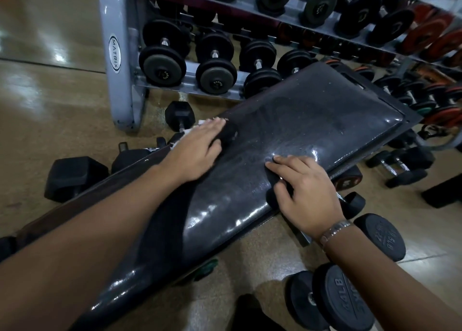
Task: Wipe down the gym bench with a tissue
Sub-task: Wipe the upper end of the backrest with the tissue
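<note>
Bare forearms frame the long, black, glossy vinyl-padded gym bench (pixel 312 120), which slants away toward a grey steel dumbbell rack (pixel 120 55). At the pad's left edge the left hand (pixel 197 150) lies flat with straight fingers, its grip released, pressing a thin white tissue (pixel 188 131) onto the vinyl. Only scraps of tissue show past the fingertips and beside the wrist. That hand is blurred, so how the tissue is folded is hard to say. Near the pad's right edge rests the right hand (pixel 307 193), wearing a metal wristwatch (pixel 335 230), with fingers loosely bent and nothing in its grip. Round black dumbbells (pixel 350 298) stand on the floor just beside the bench.

The tissue looks light and limp. It would likely shred or ball up if dragged hard over the speckled, seemingly damp pad, so it is best kept spread under a flat palm rather than pinched. The pad appears firm and slick, and the bench looks heavy enough to stay put.
</note>
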A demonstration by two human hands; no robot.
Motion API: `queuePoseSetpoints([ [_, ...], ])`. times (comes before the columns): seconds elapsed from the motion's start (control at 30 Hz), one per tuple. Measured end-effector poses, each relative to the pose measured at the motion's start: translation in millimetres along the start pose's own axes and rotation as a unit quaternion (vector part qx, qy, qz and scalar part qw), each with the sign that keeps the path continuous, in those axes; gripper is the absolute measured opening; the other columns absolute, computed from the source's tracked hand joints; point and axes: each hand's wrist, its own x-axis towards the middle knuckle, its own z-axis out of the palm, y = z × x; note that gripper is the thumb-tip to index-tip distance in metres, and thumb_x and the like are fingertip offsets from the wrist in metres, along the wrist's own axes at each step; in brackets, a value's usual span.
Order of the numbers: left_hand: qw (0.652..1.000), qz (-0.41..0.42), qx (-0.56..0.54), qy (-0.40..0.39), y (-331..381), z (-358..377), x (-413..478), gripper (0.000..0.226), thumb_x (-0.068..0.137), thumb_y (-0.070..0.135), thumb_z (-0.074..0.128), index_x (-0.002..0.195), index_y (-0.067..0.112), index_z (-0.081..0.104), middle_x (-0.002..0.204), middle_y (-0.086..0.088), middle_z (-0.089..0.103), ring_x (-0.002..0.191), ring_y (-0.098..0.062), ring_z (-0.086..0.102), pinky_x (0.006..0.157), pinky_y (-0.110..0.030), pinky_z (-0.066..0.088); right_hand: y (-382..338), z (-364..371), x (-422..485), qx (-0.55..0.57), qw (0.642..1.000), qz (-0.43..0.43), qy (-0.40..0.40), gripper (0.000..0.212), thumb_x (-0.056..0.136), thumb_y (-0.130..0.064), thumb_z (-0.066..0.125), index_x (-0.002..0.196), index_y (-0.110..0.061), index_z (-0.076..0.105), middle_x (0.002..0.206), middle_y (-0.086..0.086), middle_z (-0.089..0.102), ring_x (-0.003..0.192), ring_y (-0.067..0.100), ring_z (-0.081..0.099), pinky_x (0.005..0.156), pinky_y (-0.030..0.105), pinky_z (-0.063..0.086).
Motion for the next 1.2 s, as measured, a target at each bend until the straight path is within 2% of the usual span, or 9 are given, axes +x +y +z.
queuePoseSetpoints([
  [0.1, 0.995, -0.094, -0.016, 0.009, 8, 1, 23, 0.056, 0.107, 0.028, 0.035, 0.159, 0.015, 0.023, 0.167, -0.006, 0.022, 0.155, -0.021, 0.016, 0.126, -0.035, 0.013, -2, 0, 0, 0.002, 1.0, 0.004, 0.003, 0.042, 0.088, -0.026, 0.044, 0.119, -0.02, 0.072, 0.123, -0.005, 0.068, 0.116, 0.02, 0.055, 0.1, 0.042, 0.047],
  [0.27, 0.999, 0.031, 0.02, -0.015, 3, 1, -23, 0.058, 0.106, 0.034, 0.032, 0.16, 0.018, 0.02, 0.166, 0.005, 0.017, 0.155, -0.01, 0.01, 0.126, -0.031, 0.007, 2, -1, -3, 0.003, 1.0, -0.011, -0.01, 0.044, 0.088, -0.025, 0.045, 0.124, -0.02, 0.069, 0.127, -0.005, 0.066, 0.12, 0.02, 0.054, 0.102, 0.042, 0.046],
  [0.47, 0.998, -0.066, 0.006, -0.01, 11, 2, 14, 0.058, 0.107, 0.031, 0.033, 0.16, 0.016, 0.017, 0.168, -0.004, 0.016, 0.156, -0.021, 0.011, 0.127, -0.038, 0.01, -1, -1, -2, 0.001, 1.0, 0.001, -0.01, 0.043, 0.088, -0.027, 0.045, 0.122, -0.02, 0.07, 0.127, -0.005, 0.066, 0.119, 0.021, 0.055, 0.101, 0.043, 0.046],
  [0.6, 0.995, 0.075, 0.051, -0.045, 3, -3, -32, 0.058, 0.107, 0.035, 0.031, 0.161, 0.024, 0.012, 0.167, 0.009, 0.009, 0.155, -0.006, 0.002, 0.127, -0.031, 0.004, 1, -3, -3, -0.005, 1.0, -0.008, -0.016, 0.045, 0.088, -0.027, 0.044, 0.124, -0.02, 0.069, 0.128, -0.004, 0.066, 0.12, 0.02, 0.054, 0.104, 0.041, 0.044],
  [0.77, 0.997, -0.041, 0.044, -0.044, 4, -5, 6, 0.059, 0.107, 0.036, 0.03, 0.161, 0.02, 0.012, 0.169, -0.001, 0.01, 0.156, -0.019, 0.006, 0.127, -0.039, 0.008, -3, -3, -1, -0.008, 1.0, -0.004, -0.003, 0.043, 0.087, -0.027, 0.044, 0.121, -0.021, 0.071, 0.125, -0.004, 0.068, 0.116, 0.021, 0.055, 0.101, 0.037, 0.045],
  [0.93, 0.992, 0.103, 0.059, -0.05, 30, 9, -42, 0.059, 0.107, 0.038, 0.029, 0.161, 0.025, 0.01, 0.168, 0.009, 0.006, 0.155, -0.006, -0.003, 0.127, -0.031, 0.0, 0, -4, -1, -0.008, 1.0, -0.013, -0.007, 0.044, 0.087, -0.027, 0.043, 0.121, -0.021, 0.071, 0.125, -0.004, 0.068, 0.116, 0.022, 0.055, 0.098, 0.04, 0.046],
  [1.0, 0.991, 0.094, 0.074, -0.051, 22, 3, -32, 0.059, 0.107, 0.037, 0.03, 0.161, 0.025, 0.009, 0.169, 0.008, 0.006, 0.155, -0.005, -0.002, 0.126, -0.028, 0.0, 0, -4, 1, -0.008, 1.0, -0.012, -0.005, 0.043, 0.088, -0.027, 0.044, 0.12, -0.021, 0.072, 0.124, -0.005, 0.068, 0.114, 0.021, 0.056, 0.097, 0.04, 0.047],
  [1.1, 0.996, -0.006, 0.084, -0.015, 43, 13, -11, 0.06, 0.106, 0.037, 0.03, 0.161, 0.019, 0.012, 0.169, -0.001, 0.011, 0.156, -0.015, 0.003, 0.127, -0.036, 0.004, -3, -3, 2, -0.011, 1.0, -0.007, 0.004, 0.04, 0.088, -0.027, 0.045, 0.117, -0.022, 0.073, 0.121, -0.005, 0.069, 0.11, 0.021, 0.057, 0.094, 0.039, 0.047],
  [1.2, 0.997, 0.044, 0.071, -0.007, 73, 33, -41, 0.061, 0.105, 0.038, 0.03, 0.161, 0.021, 0.013, 0.169, 0.003, 0.01, 0.156, -0.011, 0.0, 0.128, -0.037, 0.004, -3, -4, 1, -0.008, 1.0, -0.002, 0.0, 0.04, 0.088, -0.026, 0.045, 0.116, -0.02, 0.073, 0.121, -0.004, 0.069, 0.11, 0.022, 0.058, 0.093, 0.044, 0.049],
])
